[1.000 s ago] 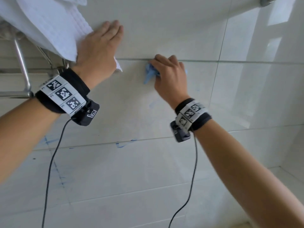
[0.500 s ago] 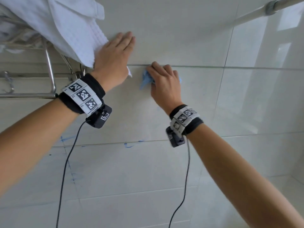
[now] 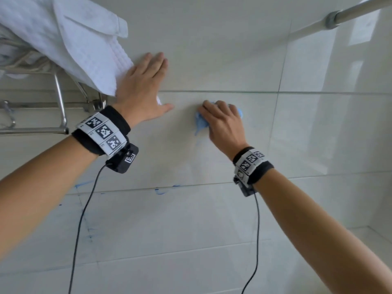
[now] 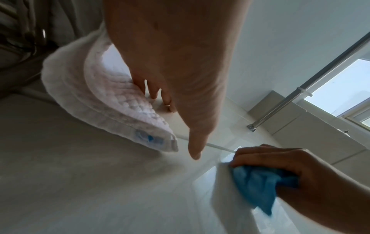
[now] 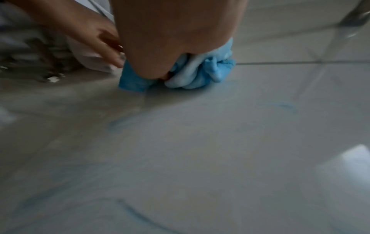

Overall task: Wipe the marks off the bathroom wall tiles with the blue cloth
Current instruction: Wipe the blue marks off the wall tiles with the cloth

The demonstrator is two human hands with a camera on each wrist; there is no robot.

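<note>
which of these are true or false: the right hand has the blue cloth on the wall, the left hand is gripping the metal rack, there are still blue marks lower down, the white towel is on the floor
1. The right hand holds the blue cloth against the wall tiles. True.
2. The left hand grips the metal rack. False: it lies flat on the wall, fingers straight, against the edge of the white towel.
3. Blue marks remain on the tiles below the hands. True.
4. The white towel lies on the floor. False: it hangs over the rack.
</note>
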